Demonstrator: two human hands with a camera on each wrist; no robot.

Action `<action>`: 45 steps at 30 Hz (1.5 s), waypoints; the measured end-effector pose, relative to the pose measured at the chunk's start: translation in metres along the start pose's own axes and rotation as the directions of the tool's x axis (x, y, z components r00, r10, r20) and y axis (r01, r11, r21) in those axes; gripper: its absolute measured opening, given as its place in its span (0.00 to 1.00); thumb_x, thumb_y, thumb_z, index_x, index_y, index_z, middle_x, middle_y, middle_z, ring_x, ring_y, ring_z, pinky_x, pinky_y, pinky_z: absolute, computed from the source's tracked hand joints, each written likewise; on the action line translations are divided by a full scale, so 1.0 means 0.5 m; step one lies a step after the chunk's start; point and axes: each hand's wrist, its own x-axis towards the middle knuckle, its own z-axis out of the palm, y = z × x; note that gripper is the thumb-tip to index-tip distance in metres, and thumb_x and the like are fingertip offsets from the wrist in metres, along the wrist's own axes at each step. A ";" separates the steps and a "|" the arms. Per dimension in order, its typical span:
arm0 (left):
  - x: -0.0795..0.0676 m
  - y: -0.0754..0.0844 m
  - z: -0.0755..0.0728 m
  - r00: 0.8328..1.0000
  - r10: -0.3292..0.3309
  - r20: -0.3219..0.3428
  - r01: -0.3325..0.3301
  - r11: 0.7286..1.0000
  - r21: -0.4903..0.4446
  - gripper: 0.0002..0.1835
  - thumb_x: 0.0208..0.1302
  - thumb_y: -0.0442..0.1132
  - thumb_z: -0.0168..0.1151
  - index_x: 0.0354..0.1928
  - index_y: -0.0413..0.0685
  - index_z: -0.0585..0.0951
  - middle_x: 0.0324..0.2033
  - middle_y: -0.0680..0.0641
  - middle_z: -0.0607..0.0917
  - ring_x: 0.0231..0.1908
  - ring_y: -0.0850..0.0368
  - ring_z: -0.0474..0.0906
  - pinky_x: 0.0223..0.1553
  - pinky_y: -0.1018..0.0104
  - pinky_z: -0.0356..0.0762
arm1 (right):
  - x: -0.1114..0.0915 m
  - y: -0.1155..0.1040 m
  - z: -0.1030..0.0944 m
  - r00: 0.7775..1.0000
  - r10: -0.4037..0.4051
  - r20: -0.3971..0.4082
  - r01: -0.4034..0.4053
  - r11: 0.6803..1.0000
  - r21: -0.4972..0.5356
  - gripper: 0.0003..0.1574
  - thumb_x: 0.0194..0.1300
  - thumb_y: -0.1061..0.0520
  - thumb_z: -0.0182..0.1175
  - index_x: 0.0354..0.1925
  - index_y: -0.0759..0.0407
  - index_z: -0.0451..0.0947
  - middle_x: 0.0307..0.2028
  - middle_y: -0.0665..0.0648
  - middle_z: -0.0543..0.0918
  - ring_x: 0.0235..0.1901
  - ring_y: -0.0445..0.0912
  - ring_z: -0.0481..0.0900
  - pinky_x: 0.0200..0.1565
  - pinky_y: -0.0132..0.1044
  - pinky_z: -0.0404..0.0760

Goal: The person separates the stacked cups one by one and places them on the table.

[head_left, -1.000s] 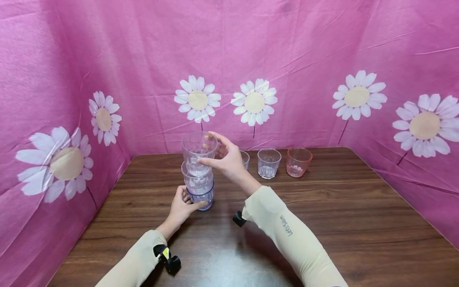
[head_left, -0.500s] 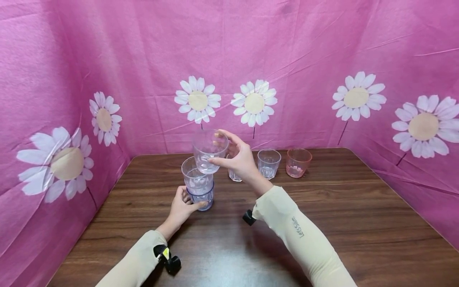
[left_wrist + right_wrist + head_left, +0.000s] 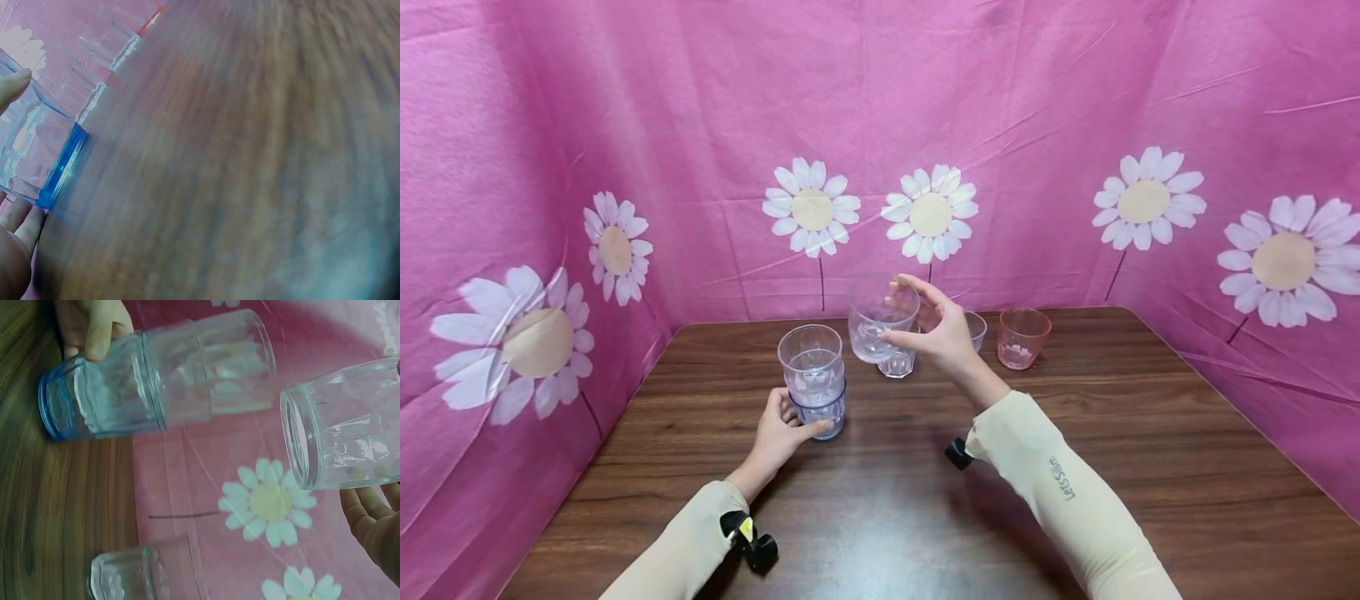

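My left hand (image 3: 780, 435) grips a blue-tinted cup (image 3: 824, 413) standing upright on the table, thumb on the near side. Clear cup plastic or glass (image 3: 811, 367) rises out of it, nested inside; I cannot tell whether that is one cup or two. To the right, my right hand (image 3: 946, 335) holds another clear cup (image 3: 868, 321) upright in the air, apart from the stack. The right wrist view shows this lifted cup (image 3: 350, 434) with its base off the table. Behind it stands a clear tumbler (image 3: 897, 364), partly covered.
On the brown wooden table (image 3: 880, 492), a second clear tumbler (image 3: 977, 328) stands mostly hidden behind my right hand. A pink tumbler (image 3: 1024, 339) is farther right. A pink cloth (image 3: 1015, 100) with daisies hangs around the table's back and sides.
My right hand has lifted the clear cup off the top of the stack and carried it to the right. The left hand has stayed on the blue-tinted cup.
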 end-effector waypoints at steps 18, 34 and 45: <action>-0.001 -0.001 -0.003 1.000 -0.001 -0.004 0.001 1.000 -0.010 0.35 0.46 0.25 0.78 0.53 0.36 0.65 0.54 0.34 0.79 0.54 0.47 0.77 0.58 0.60 0.74 | -0.065 0.036 -0.116 0.996 0.075 -0.042 -0.080 0.988 -0.134 0.53 0.45 0.79 0.72 0.69 0.69 0.65 0.62 0.67 0.75 0.57 0.52 0.79 0.56 0.41 0.78; 0.000 -0.007 -0.001 1.000 0.002 -0.009 -0.003 1.000 -0.018 0.35 0.45 0.24 0.78 0.53 0.36 0.66 0.52 0.35 0.80 0.48 0.55 0.78 0.52 0.68 0.76 | -0.147 0.089 -0.255 0.997 0.044 -0.068 -0.058 0.974 -0.218 0.52 0.43 0.80 0.72 0.67 0.74 0.64 0.59 0.66 0.78 0.54 0.43 0.81 0.55 0.36 0.77; -0.001 -0.007 0.002 1.000 0.002 -0.006 -0.002 1.000 -0.012 0.35 0.45 0.24 0.78 0.52 0.37 0.66 0.52 0.35 0.81 0.48 0.57 0.78 0.52 0.68 0.76 | -0.194 0.111 -0.332 0.989 0.100 -0.109 -0.127 0.949 -0.287 0.50 0.45 0.78 0.73 0.66 0.74 0.64 0.56 0.59 0.81 0.52 0.42 0.82 0.48 0.33 0.81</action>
